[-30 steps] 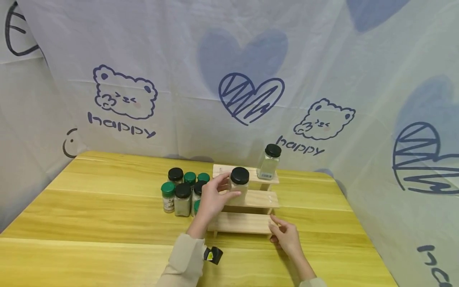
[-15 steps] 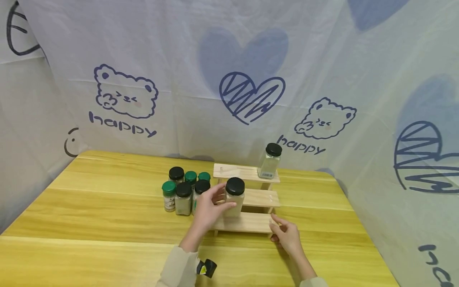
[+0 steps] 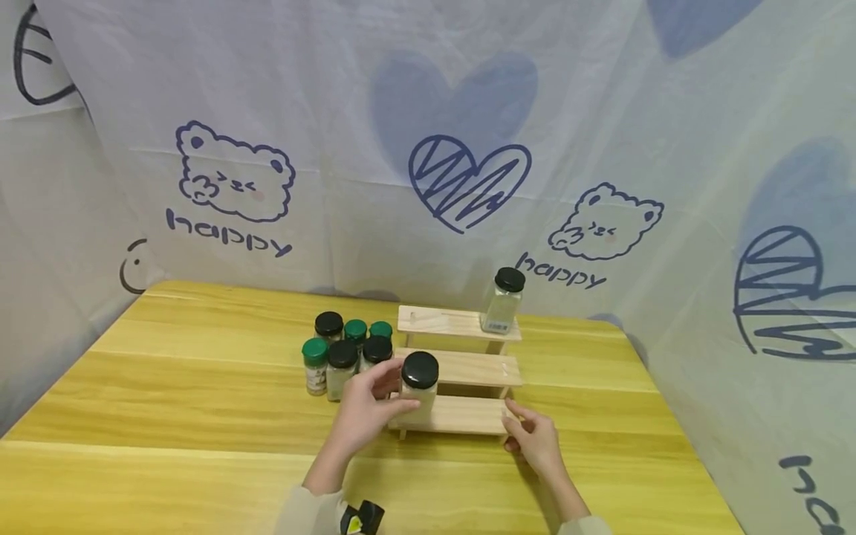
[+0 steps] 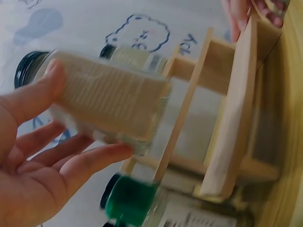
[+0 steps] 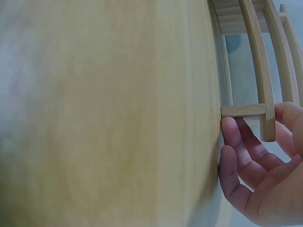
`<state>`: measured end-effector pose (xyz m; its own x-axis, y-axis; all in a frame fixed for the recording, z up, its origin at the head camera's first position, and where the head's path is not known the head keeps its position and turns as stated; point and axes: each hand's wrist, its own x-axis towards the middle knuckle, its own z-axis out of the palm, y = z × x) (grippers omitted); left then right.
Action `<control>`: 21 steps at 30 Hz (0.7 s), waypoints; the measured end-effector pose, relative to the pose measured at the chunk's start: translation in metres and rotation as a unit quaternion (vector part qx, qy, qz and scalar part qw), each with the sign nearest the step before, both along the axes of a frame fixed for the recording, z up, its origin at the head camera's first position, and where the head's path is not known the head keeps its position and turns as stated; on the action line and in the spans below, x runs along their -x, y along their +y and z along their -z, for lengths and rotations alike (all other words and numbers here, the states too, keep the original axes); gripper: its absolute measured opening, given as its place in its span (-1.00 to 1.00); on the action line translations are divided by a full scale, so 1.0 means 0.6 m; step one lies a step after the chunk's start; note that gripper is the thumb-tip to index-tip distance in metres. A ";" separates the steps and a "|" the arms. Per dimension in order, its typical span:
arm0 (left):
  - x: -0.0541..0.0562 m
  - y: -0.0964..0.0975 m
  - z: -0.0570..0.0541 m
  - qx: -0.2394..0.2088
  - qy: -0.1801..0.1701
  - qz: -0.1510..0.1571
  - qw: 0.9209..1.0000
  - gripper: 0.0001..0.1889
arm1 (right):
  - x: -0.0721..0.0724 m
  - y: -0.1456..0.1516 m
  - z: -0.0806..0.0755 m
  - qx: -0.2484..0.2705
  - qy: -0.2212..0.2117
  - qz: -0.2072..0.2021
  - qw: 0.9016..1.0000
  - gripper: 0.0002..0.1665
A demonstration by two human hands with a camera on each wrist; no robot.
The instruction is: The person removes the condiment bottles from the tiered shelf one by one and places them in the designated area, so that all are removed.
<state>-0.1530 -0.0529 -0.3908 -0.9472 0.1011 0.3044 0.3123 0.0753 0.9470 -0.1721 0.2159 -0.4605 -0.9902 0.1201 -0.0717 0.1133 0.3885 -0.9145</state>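
Note:
My left hand (image 3: 364,409) grips a square glass spice jar (image 3: 423,394) with a black lid, thumb on one side and fingers on the other. In the left wrist view the jar (image 4: 106,94) holds pale contents, and its base hangs in front of the rack's shelves. A three-step wooden rack (image 3: 468,416) stands on the table. My right hand (image 3: 537,440) pinches the right end of its lowest step; in the right wrist view the fingers (image 5: 246,151) lie by the leg and the thumb over the board. Another black-lidded jar (image 3: 503,301) stands upright on the top step's right end.
Left of the rack, several spice jars stand grouped, among them a green-lidded jar (image 3: 315,365) and a black-lidded jar (image 3: 342,368). My left hand is close beside them. A patterned cloth (image 3: 361,223) hangs behind the wooden table (image 3: 167,386).
My left hand has brought the jar down and toward me, leftward, from the middle step to over the lowest step's left end. The right hand stays on the rack.

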 end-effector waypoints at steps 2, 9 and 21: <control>0.000 -0.012 0.001 0.010 0.001 0.023 1.000 -0.46 | 0.000 0.000 0.000 0.001 0.001 0.001 1.000 -0.56; -0.008 -0.046 -0.001 0.035 -0.023 0.057 0.997 -0.42 | 0.000 -0.001 0.001 0.005 0.001 0.000 1.000 -0.56; -0.022 -0.099 -0.001 0.041 -0.007 0.084 0.996 -0.48 | -0.001 -0.002 0.002 0.006 0.002 0.002 1.000 -0.54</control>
<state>-0.1396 -0.1124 -0.3901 -0.9190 0.2825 0.2751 0.3137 0.1010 0.9441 -0.1712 0.2149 -0.4618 -0.9900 0.1232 -0.0693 0.1113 0.3772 -0.9194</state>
